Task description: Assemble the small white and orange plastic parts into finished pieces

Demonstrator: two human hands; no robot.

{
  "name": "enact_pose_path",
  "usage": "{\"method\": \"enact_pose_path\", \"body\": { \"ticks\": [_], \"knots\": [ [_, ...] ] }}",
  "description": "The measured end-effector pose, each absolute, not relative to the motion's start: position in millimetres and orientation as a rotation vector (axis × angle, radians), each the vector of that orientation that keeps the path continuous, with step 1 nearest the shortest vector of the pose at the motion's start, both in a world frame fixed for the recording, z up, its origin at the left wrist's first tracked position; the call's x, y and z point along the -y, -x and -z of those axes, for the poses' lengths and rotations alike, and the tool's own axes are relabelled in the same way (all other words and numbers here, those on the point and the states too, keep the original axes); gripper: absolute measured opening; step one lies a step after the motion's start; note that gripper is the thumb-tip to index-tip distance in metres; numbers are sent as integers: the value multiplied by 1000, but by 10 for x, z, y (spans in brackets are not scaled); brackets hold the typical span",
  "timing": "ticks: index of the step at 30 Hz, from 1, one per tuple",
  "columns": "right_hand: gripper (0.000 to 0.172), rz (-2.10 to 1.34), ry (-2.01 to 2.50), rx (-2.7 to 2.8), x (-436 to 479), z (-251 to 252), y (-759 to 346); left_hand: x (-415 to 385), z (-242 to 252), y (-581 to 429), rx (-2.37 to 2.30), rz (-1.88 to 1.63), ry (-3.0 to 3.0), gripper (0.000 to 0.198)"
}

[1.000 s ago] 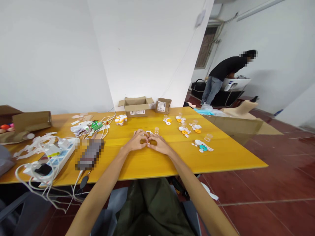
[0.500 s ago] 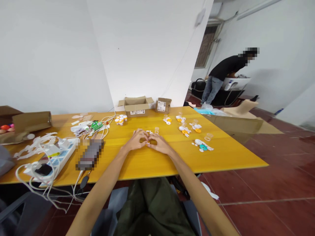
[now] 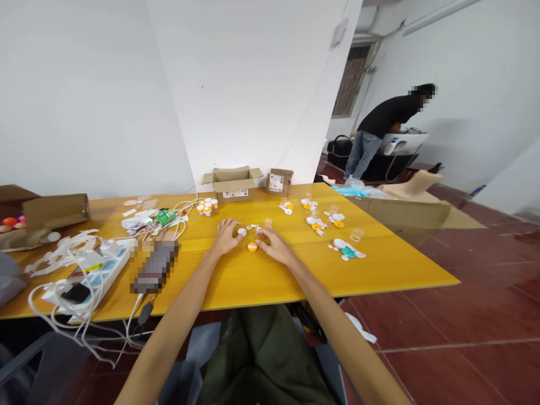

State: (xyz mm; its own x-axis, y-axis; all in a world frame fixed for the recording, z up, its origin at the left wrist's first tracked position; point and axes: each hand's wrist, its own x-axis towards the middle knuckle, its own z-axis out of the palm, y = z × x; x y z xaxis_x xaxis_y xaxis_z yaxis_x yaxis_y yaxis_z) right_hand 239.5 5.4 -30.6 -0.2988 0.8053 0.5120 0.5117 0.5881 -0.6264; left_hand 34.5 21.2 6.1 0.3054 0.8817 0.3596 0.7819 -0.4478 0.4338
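On the table before me lies a small orange-and-white round part. My right hand is just to its right, fingers apart and holding nothing. My left hand has its thumb and forefinger around the edges of a white round plastic piece. Beyond both hands are small white plastic pieces and a clear plastic cup, partly behind my right fingers.
Assembled orange-and-white pieces cluster at the back, near an open cardboard box and a smaller box. Loose part sets are on the right. A power strip with cables is left. A person bends over a white basin.
My hands have moved apart. The orange-and-white part that was between my fingertips now rests on the table, and my left hand has shifted to the white round piece.
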Motion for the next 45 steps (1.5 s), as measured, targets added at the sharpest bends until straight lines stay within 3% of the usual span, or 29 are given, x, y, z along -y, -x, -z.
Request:
{"method": "enact_pose_path", "body": {
  "ticks": [3, 11, 21, 28, 36, 45],
  "knots": [
    [21, -353, 1130, 1879, -111, 363, -2427, -249, 11, -333, -1575, -775, -2379, 33],
    [27, -159, 1325, 1838, -150, 376, -2487, -260, 24, -338, -1579, -728, -2381, 19],
    [38, -9, 1239, 2098, -84, 432, -2408, -210, 41, -327, -1304, -646, -2543, 63],
    [29, 19, 1303, 2136, -50, 391, -2401, -204, 32, -348, -1307, -634, -2567, 51],
    [38, 35, 1258, 2168, -33, 406, -2341, -153, -28, -381, -1311, -664, -2548, 37],
    [30, 91, 1360, 2203, 21, 315, -2333, -176, 12, -376, -1319, -744, -2536, 20]
  ]
}}
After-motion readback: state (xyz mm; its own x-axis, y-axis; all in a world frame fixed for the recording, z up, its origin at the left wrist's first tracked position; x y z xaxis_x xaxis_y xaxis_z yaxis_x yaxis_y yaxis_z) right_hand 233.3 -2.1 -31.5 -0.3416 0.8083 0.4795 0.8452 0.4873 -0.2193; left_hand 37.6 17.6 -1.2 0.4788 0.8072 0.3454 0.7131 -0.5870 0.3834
